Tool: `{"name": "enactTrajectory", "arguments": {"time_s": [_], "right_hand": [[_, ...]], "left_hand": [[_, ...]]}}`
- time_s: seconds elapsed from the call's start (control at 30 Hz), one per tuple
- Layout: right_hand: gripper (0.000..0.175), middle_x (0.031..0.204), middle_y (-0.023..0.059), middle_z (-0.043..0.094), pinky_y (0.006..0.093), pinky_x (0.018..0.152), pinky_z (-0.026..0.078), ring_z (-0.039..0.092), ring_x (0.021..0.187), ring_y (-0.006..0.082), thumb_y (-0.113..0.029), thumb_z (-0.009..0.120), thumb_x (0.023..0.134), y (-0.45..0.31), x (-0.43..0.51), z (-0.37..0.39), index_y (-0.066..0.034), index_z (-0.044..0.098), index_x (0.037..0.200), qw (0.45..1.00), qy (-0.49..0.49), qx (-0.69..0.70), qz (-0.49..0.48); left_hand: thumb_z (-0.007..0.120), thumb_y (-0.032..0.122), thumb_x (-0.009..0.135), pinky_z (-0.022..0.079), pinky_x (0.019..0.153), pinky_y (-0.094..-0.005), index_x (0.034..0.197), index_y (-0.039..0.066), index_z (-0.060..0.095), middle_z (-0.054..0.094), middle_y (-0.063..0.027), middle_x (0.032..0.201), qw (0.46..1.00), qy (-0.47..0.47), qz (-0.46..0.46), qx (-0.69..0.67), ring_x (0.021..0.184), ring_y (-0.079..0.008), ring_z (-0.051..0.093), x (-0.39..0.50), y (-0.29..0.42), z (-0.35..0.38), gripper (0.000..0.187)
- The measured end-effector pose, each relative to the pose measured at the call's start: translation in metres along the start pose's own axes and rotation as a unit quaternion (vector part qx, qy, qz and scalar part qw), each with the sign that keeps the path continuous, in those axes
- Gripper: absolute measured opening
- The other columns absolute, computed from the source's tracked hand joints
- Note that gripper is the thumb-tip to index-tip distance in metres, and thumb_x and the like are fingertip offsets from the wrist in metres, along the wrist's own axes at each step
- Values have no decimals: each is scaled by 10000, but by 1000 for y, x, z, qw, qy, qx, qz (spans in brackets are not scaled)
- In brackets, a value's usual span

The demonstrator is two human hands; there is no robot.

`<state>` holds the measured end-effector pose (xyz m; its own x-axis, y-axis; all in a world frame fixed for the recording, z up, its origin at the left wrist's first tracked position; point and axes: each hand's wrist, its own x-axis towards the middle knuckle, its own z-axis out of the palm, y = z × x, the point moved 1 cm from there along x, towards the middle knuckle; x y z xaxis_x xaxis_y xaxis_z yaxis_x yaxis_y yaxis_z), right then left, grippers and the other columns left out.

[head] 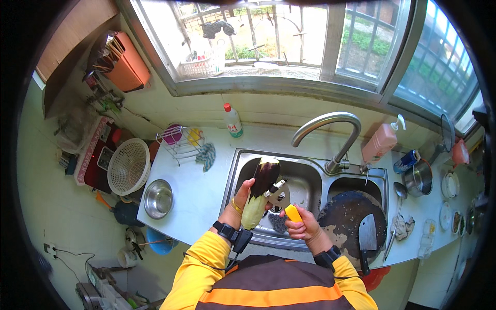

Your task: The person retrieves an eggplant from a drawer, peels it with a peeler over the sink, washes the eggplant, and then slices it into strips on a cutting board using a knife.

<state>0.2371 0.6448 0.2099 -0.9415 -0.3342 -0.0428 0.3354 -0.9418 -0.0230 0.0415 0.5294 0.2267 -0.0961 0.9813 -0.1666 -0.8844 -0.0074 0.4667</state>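
Note:
Over the left basin of a stainless steel sink [314, 190], my left hand [238, 201] grips a dark purple eggplant [267, 174]. Its lower end is peeled down to pale green flesh, while purple skin covers the upper part below the cut stem end. My right hand [304, 226] holds a vegetable peeler [279, 194] by its yellow handle. The peeler's head lies against the right side of the eggplant, near where skin meets bare flesh. A dark scouring pad [278, 223] rests in the basin under my hands.
A round dark chopping board [345, 209] covers much of the right basin, with a cleaver [367, 236] on it. The faucet [341, 131] arches behind. Leftward sit a steel bowl [158, 198], a wire rack [180, 141] and a white-red bottle [233, 121]. A ladle [397, 213] lies right of the board.

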Motion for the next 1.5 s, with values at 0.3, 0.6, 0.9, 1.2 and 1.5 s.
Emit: {"name": "enactTrajectory", "arguments": {"time_s": [0.3, 0.6, 0.9, 1.2, 1.5], "right_hand": [[510, 551, -67, 296, 176, 344, 239, 234, 393, 14, -498, 313, 1009, -10, -5, 22, -42, 461, 1183, 989, 38, -95, -103], [381, 594, -36, 350, 215, 394, 297, 272, 414, 45, -475, 401, 994, -23, -17, -7, -107, 488, 1047, 924, 248, -220, -189], [252, 1074, 191, 647, 201, 431, 341, 316, 410, 43, -364, 511, 978, -2, 26, -39, -136, 483, 1081, 924, 273, -81, -255], [276, 792, 27, 560, 210, 376, 396, 370, 434, 30, -188, 673, 866, -57, 23, -4, -137, 464, 1039, 846, 303, -253, -358], [259, 645, 59, 525, 286, 416, 434, 487, 473, 129, -315, 488, 976, -70, 17, 9, -62, 507, 1028, 670, 412, -528, -321]], "left_hand": [[556, 489, 877, 543, 570, -336, 1049, 43, 582, 634, -114, 758, 966, 139, 53, 210, 606, -226, 632, 12, 14, -26, 479], [543, 353, 940, 552, 746, -377, 1224, 101, 497, 628, -76, 1010, 963, 168, 112, 178, 824, -229, 654, 18, 1, -33, 383], [661, 183, 753, 357, 1071, -432, 1371, 109, 405, 489, -143, 1356, 969, 25, 223, 100, 1249, -293, 471, 13, -7, 15, 673], [563, 694, 766, 304, 1033, -661, 1458, 91, 277, 356, -182, 1453, 999, -31, 13, -26, 1348, -374, 349, -28, -3, 26, 962], [501, 304, 958, 568, 769, -386, 1324, 33, 413, 594, -159, 1121, 996, 37, -35, 78, 905, -263, 645, -5, -37, -19, 464]]}}
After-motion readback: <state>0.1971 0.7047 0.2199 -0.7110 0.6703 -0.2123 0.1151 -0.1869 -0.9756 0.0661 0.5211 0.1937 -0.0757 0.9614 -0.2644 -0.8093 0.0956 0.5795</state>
